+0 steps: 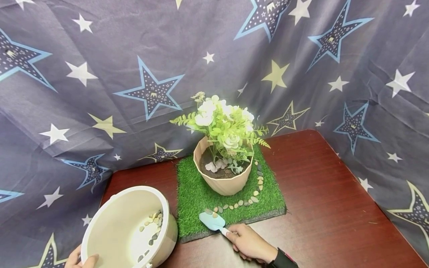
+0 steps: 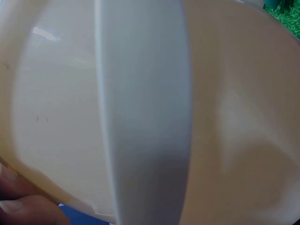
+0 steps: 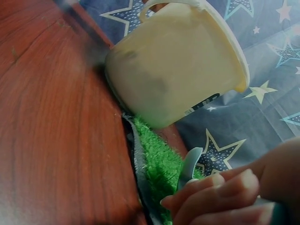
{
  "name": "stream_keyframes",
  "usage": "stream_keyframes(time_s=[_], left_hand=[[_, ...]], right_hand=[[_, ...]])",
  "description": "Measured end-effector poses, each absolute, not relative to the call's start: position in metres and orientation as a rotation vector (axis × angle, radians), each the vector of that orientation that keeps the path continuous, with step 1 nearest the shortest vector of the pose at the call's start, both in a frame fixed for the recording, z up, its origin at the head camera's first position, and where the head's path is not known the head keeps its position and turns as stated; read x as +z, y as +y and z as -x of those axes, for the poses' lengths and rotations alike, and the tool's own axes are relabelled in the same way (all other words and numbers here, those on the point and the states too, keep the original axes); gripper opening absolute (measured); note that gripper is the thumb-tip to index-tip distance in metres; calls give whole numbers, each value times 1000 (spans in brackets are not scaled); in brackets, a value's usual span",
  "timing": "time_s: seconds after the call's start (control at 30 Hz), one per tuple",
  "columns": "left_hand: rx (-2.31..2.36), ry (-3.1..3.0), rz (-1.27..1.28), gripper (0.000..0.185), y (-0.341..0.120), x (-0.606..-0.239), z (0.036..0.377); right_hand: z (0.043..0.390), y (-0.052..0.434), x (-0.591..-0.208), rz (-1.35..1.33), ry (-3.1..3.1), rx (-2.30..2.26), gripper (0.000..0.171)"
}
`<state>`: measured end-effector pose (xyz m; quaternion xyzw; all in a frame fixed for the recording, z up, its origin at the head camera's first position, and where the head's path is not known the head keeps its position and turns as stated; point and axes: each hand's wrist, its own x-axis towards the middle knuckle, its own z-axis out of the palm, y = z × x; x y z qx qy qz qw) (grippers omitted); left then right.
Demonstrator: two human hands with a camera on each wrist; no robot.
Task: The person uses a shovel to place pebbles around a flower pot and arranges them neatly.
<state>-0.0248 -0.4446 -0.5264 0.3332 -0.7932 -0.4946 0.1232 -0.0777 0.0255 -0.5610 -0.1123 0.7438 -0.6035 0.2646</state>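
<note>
Right hand (image 1: 250, 242) had fingers curled round the handle of the trowel (image 1: 212, 222); blade sat ahead of them over the turf mat (image 1: 190, 186), by the pebble row (image 1: 240, 203); left hand (image 1: 75, 259) fingers gripped the rim of the bucket (image 1: 170, 234).

trowel (image 1: 212, 222): pale blue blade, white at the handle, in my grip. blade at the near edge of the mat (image 1: 189, 186), pointing away and leftward; two stones (image 1: 208, 211) at its tip.

bucket (image 1: 108, 223): cream, wide mouth up, left of the mat; i hold its rim. loose stones inside, tan and dark grey, mostly along the right.

more stones curve in a line on the mat.
</note>
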Motion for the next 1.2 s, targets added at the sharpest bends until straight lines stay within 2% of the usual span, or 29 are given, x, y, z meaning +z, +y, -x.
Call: stream_keyframes(time_s=[0.2,0.37,0.63,0.7,0.8,0.93,1.0,1.13,1.2], left_hand=[[-1433,-2347,-1003,53,-446,-526,26],[-1423,-2336,-1009,52,-444,-526,26],[-1487,-2281,-962,61,-445,-526,23],[-1463,-2300,-957,59,-445,-526,23],[-1396,-2383,-977,46,-445,-523,25],[-1281,-2493,-1025,64,-443,-519,27],[-1284,-2490,-1031,64,-443,-518,26],[-1373,-2415,-1024,45,-442,-519,25],[-1372,-2410,-1022,46,-442,-519,25]], right_hand=[[80,25,-562,307,1969,-1653,29],[82,23,-564,208,1830,-1726,28],[81,25,-566,130,1663,-1803,29],[80,25,-565,126,1664,-1801,28],[77,25,-563,138,1735,-1766,28],[72,24,-561,176,1874,-1697,27],[70,23,-560,196,1915,-1674,28],[69,18,-559,236,1948,-1649,30],[72,15,-560,269,1948,-1637,32]])
